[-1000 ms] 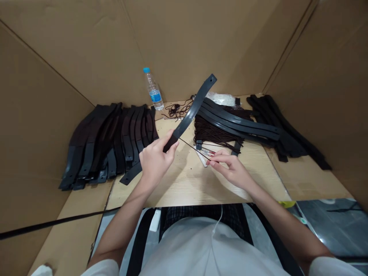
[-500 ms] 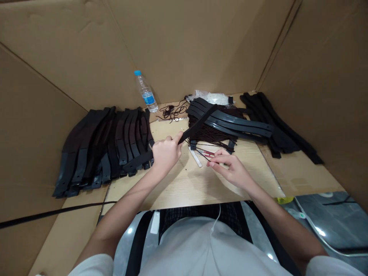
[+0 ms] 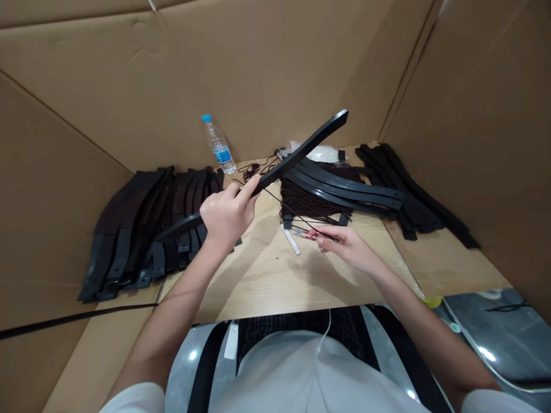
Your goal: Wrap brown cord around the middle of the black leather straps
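My left hand (image 3: pixel 228 213) is closed around the middle of a long, curved black strip (image 3: pixel 303 148), lifted and tilted up to the right. From near that hand a thin dark cord (image 3: pixel 297 218) stretches down to my right hand (image 3: pixel 344 245), whose fingers are pinched on it. Close by my right fingertips lies a slim tool with red parts (image 3: pixel 306 235); its kind is unclear. A narrow white piece (image 3: pixel 290 239) rests on the table beside it. Behind my right hand is a bundle of dark cords (image 3: pixel 305 201), with several curved black strips (image 3: pixel 344 182) lying across it.
Many black strips (image 3: pixel 129 229) are stacked at left, and more dark strips (image 3: pixel 408 189) lie at right. A water bottle (image 3: pixel 221 150), loose cord (image 3: pixel 252 170) and a clear plastic bag (image 3: pixel 322 153) sit at the back. Cardboard walls (image 3: pixel 267 69) surround the table (image 3: pixel 258 287).
My left hand has moved left with the strip, whose far end has risen and turned. The cord is now drawn out between both hands. My right hand has shifted slightly right.
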`<action>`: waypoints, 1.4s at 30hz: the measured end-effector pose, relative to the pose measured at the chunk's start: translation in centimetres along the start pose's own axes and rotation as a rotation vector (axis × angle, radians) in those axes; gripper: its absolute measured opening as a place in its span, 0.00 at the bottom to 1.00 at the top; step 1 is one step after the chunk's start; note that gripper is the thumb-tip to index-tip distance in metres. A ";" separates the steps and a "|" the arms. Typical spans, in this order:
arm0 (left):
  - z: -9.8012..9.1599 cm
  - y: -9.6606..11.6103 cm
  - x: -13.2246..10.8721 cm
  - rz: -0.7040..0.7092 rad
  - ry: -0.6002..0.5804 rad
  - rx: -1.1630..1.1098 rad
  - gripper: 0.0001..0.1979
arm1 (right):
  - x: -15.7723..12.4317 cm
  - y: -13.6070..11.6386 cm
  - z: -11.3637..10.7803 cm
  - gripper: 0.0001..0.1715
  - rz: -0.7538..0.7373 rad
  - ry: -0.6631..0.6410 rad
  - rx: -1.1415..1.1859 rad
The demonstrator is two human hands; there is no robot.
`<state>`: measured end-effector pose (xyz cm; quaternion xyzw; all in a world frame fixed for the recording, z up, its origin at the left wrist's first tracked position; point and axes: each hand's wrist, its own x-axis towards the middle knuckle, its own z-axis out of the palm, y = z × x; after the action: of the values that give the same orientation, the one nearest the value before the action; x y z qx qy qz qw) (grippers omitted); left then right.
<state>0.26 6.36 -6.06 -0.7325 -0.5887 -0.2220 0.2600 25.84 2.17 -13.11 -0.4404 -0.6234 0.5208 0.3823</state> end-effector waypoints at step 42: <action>0.7 -0.2 6.1 0.211 -0.078 -0.930 0.14 | 6.2 -11.8 -1.9 0.09 -0.557 0.611 0.210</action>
<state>1.35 11.39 -2.79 -0.8347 -0.3587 -0.4065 -0.0966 23.82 7.78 -1.03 -0.3480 -0.5202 0.3038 0.7183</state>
